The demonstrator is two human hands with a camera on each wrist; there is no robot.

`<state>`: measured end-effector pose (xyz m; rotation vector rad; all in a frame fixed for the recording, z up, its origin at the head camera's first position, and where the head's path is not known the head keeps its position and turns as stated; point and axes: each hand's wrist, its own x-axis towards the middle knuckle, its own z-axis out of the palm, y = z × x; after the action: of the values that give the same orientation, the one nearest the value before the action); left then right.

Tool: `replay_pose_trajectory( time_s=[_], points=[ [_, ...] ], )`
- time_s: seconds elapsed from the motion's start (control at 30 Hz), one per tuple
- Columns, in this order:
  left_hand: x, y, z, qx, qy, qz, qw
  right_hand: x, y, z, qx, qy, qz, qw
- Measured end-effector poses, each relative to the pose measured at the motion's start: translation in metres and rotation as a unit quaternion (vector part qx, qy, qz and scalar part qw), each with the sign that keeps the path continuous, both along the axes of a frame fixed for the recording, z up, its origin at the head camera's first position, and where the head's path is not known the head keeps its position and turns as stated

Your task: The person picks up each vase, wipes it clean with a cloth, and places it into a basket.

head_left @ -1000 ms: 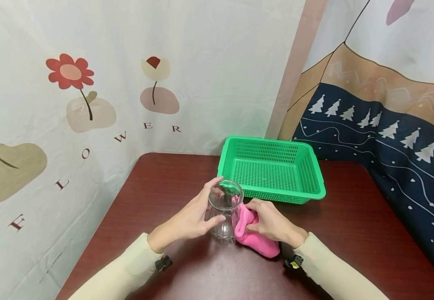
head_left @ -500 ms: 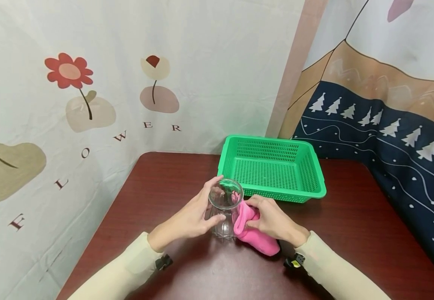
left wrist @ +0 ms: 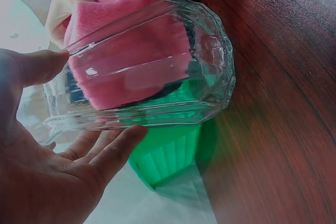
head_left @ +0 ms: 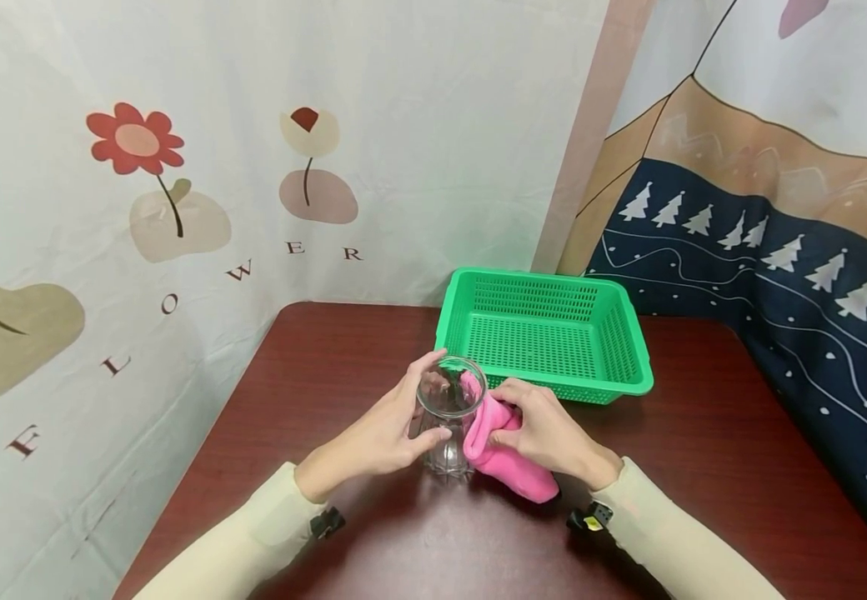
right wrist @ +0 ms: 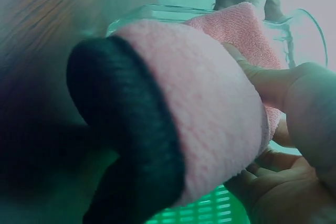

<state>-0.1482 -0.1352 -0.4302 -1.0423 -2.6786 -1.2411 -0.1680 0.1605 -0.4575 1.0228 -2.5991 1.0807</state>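
Nearest, at lower centre of the head view, the left hand (head_left: 384, 437) curls round the clear glass (head_left: 448, 425), which stands upright on the dark table (head_left: 313, 375). Just right of it, the right hand (head_left: 546, 433) grips a pink cloth (head_left: 504, 471), its upper fold lying over the glass rim. To wipe well, I judge the left grip should stay firm while the cloth presses against the wall. Farther back, upper centre, sits a green basket (head_left: 632, 379).
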Motion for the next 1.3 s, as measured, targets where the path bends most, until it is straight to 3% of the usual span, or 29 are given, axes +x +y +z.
replay_pose_trajectory(
  time_s=[0.37,0.9,1.3],
  points=[
    [0.0,0.0,0.001,-0.006,0.007,0.003,1.0,-0.001,-0.003,0.014,-0.029,0.009,-0.003,1.0],
    [-0.001,0.001,0.002,-0.013,0.015,0.003,0.9998,-0.003,0.005,0.027,-0.118,-0.027,0.0,0.993],
    [0.001,0.003,0.006,0.001,-0.017,0.009,0.9998,-0.005,0.011,0.033,-0.145,-0.04,0.008,0.989]
  ],
)
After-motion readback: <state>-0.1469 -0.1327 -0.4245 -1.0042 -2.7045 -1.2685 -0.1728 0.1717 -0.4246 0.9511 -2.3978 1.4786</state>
